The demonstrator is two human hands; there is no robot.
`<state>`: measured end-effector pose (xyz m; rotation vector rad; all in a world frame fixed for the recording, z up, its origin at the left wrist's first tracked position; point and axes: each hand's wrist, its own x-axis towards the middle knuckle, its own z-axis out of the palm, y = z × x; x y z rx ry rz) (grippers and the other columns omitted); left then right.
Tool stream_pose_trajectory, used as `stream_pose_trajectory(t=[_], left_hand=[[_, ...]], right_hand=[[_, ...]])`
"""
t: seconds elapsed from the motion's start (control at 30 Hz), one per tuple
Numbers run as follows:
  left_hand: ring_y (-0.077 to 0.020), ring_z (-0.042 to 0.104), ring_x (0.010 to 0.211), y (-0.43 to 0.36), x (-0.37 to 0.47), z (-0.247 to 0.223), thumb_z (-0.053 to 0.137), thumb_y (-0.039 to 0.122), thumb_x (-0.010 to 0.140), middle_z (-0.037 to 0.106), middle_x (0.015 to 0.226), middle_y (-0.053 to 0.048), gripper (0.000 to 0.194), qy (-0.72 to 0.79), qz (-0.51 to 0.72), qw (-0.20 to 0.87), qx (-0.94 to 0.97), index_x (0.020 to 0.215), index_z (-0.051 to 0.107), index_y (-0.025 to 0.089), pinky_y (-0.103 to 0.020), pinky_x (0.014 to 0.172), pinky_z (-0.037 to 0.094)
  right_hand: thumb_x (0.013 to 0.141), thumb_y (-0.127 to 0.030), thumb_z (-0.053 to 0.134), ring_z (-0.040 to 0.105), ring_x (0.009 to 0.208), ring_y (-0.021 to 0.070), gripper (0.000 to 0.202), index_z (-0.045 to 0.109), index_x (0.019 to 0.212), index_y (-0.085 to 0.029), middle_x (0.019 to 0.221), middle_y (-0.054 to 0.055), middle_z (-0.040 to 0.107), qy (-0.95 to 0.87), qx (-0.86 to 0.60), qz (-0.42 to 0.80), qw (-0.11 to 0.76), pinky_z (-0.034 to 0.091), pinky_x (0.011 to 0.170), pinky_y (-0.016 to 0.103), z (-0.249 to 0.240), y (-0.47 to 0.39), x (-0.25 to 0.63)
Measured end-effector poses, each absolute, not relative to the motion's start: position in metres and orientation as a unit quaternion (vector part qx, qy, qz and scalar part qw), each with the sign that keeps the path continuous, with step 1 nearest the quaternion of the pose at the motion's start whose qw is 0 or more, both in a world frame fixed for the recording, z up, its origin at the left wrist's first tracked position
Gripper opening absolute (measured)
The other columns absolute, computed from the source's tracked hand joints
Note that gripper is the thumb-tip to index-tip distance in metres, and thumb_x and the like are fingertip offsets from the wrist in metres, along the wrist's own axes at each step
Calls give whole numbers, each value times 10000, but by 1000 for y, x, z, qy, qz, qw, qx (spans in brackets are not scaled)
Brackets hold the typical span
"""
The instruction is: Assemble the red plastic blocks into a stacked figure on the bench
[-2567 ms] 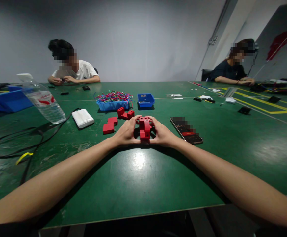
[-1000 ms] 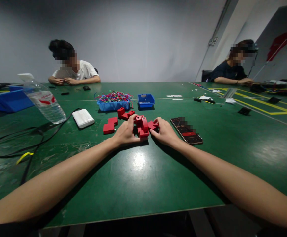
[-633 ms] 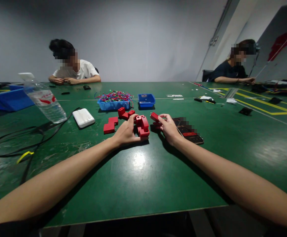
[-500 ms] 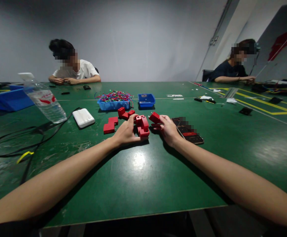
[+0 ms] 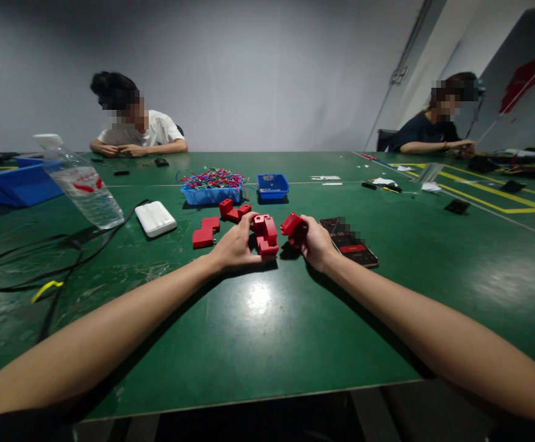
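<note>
My left hand point(image 5: 237, 244) grips a red block assembly point(image 5: 266, 235) from its left side, thumb at the near end and fingers at the far end. A round hole shows in the top of this assembly. To its right, my right hand point(image 5: 316, 242) is closed on a separate red block point(image 5: 293, 224), held tilted just above the table; the fingertips are partly hidden behind it. A small gap parts the two red pieces. Beyond my left hand lie a stepped red block point(image 5: 206, 232) with small metal pins and another red block point(image 5: 234, 211).
A blue tray of colourful wires point(image 5: 213, 195) and a small blue bin point(image 5: 273, 187) stand behind. A phone point(image 5: 350, 243) lies beside my right hand. Leftward are a white power bank point(image 5: 156, 219), a tilted water bottle point(image 5: 83, 187) and a black strap point(image 5: 76, 248). Two people sit across.
My right hand has turned the red block it holds, so a different side faces me and more of the piece shows. My left hand and its assembly stay in place.
</note>
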<state>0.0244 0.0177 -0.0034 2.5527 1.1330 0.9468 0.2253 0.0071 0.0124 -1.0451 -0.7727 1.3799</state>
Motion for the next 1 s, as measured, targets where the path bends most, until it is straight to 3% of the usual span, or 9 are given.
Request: stream_pose_trajectory(t=[0.27,0.7,1.0], left_hand=[[-351,634,1084,17,25,-4,756,546,628,562,1240,-193,929,383,320,109,859,1328,275,170,-487,915,512],[-350,641,1070,18,25,-4,767,548,615,565,1238,-191,934,380,324,105,860,1323,293,164,-473,900,522],[-348,646,1056,19,24,-5,766,546,607,555,1244,-200,926,383,326,107,858,1312,307,158,-475,891,523]], right_hand=[[977,-378,409,501,363,87,374,559,723,-149,520,0,593,-362,-446,592,566,335,340,181,9,6,226],[913,-456,560,599,457,77,303,574,854,-159,647,-2,653,-383,-420,581,583,407,369,145,-1,12,227],[736,-359,758,606,521,67,308,548,863,-172,696,-29,671,-459,-405,536,581,423,443,150,-7,12,228]])
